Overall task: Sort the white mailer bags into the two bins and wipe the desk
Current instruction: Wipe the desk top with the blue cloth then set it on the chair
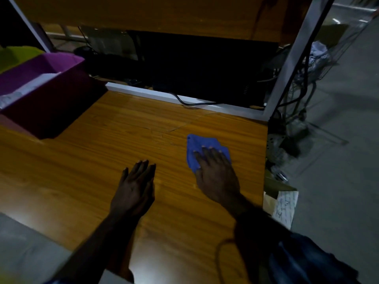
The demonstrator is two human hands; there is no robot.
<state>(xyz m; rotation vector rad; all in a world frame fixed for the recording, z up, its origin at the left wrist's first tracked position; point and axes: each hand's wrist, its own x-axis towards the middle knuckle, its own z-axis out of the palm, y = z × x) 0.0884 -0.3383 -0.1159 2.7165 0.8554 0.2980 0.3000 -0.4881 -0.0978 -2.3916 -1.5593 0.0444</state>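
Note:
A blue cloth (200,144) lies on the wooden desk (123,130) toward its right side. My right hand (215,171) presses flat on the cloth with its fingers spread and straight. My left hand (135,185) rests flat on the bare wood to the left of it, fingers straight and together. At the desk's far left stands a purple bin (67,93) with white mailer bags (30,85) inside. A green bin (18,56) shows behind it, its contents hidden.
A dark monitor (205,68) and cables sit behind the desk's white back edge (164,95). A white frame post (291,58) rises at the right rear corner. Boxes and papers (285,206) lie on the floor past the desk's right edge.

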